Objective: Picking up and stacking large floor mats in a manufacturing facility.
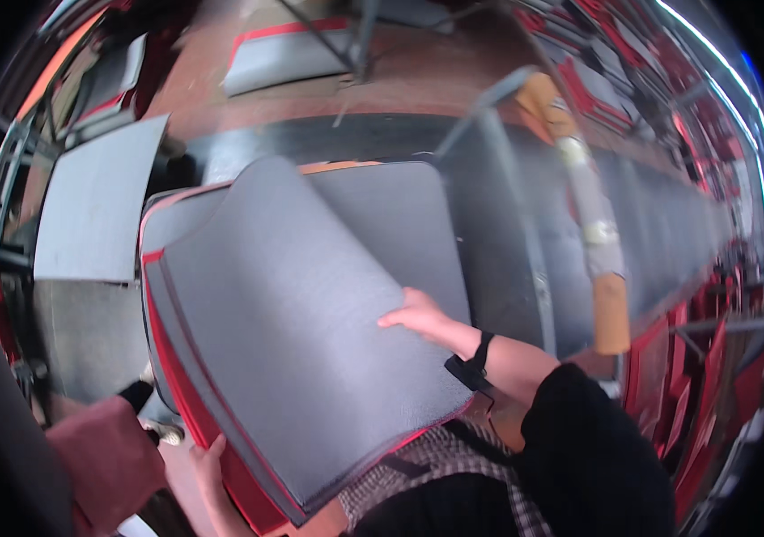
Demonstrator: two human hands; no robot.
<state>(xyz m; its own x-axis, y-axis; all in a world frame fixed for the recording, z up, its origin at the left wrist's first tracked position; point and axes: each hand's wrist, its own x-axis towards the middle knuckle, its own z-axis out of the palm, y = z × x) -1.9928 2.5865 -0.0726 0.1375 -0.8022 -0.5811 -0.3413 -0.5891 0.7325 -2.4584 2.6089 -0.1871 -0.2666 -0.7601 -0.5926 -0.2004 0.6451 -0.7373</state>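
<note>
The stack of grey sheets (391,197) is the largest item; it extends ahead of the right hand (420,315) and to its left. The top grey sheet (284,304), the workpiece, lies between the right hand and the left hand (207,461), its far part raised in a curve. A red layer (241,488) shows beneath its edge, beside the left hand.

Handling: support the sheet from both sides and let it bend in one broad curve, as a sharp fold could crease it. Several edges lie together beside the left hand; separate the layers before lifting, or a lower one may drag.

Containers: no box or bin can be made out. Well to the right of the right hand, an open metal rack (740,324) stands among red sheets (668,385). Well ahead and left of the left hand, a pale grey panel (96,210) rests beside a metal frame (11,192). Ahead and right of the right hand is a cardboard tube (592,206) with grey wrapping.

Hand state: the right hand is nearly closed, pinching the sheet's right edge, thumb on top. The left hand has its thumb at the red edge; its other fingers are hidden, so its closure cannot be told
</note>
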